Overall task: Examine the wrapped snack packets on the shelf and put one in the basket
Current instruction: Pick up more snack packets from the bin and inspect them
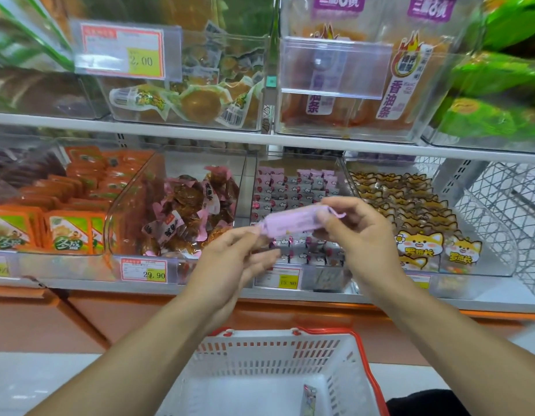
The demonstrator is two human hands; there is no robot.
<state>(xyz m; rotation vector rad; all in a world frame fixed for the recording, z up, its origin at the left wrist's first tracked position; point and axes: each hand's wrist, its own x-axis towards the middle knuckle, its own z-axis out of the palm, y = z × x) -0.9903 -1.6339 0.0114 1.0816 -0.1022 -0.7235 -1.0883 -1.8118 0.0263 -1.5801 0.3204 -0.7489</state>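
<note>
Both my hands, left [230, 259] & right [359, 232], pinch pink packet [296, 222] above basket [362, 349]; I'd check label, then drop straight in.

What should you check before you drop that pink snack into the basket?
1. Pink packet held firmly: ok, left hand pinches one end, right hand the other.
2. Packet over the basket: cannot tell, it sits in front of the shelf bins, above the basket in the picture.
3. Basket has room: ok, only one small packet lies inside.
4. Wrapper undamaged: cannot tell, blurred.
5. Path down clear: ok, nothing between the hands and the basket.
</note>
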